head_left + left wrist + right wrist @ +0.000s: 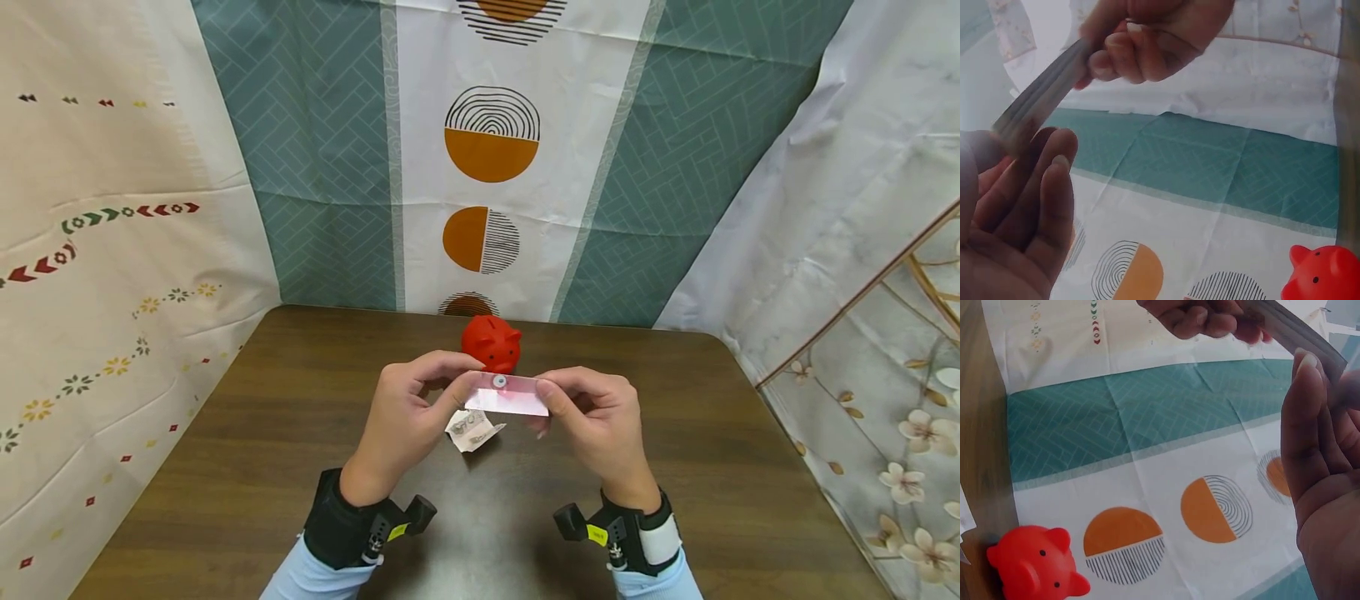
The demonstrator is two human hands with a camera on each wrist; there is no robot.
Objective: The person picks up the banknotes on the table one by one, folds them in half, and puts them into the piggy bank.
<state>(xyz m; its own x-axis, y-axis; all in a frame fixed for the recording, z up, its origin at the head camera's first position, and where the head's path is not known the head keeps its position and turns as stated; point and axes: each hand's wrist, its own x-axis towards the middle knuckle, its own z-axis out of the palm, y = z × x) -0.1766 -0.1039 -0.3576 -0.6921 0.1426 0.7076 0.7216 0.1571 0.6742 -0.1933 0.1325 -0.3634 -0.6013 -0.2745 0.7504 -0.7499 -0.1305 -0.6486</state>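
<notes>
A flat, shiny pink piece with a round white button [517, 398] is stretched level between both hands, above the table. My left hand [412, 417] pinches its left end between thumb and fingers. At the opposite end, my right hand [600, 417] pinches it with the thumb on the near face. Seen from the left wrist, the pink piece [1044, 97] appears edge-on, with several thin layers showing. Below it on the table lies a small creased piece of printed paper [471, 432]. Just behind the hands sits a red piggy bank [491, 342], its lower part overlapped by the left fingers.
The brown wooden table [300, 367] ends at a patterned green and white cloth [322, 167] hanging behind it. Floral cloth [900, 417] hangs on the right, and cream cloth [90, 317] on the left. Each wrist wears a black strap with a camera.
</notes>
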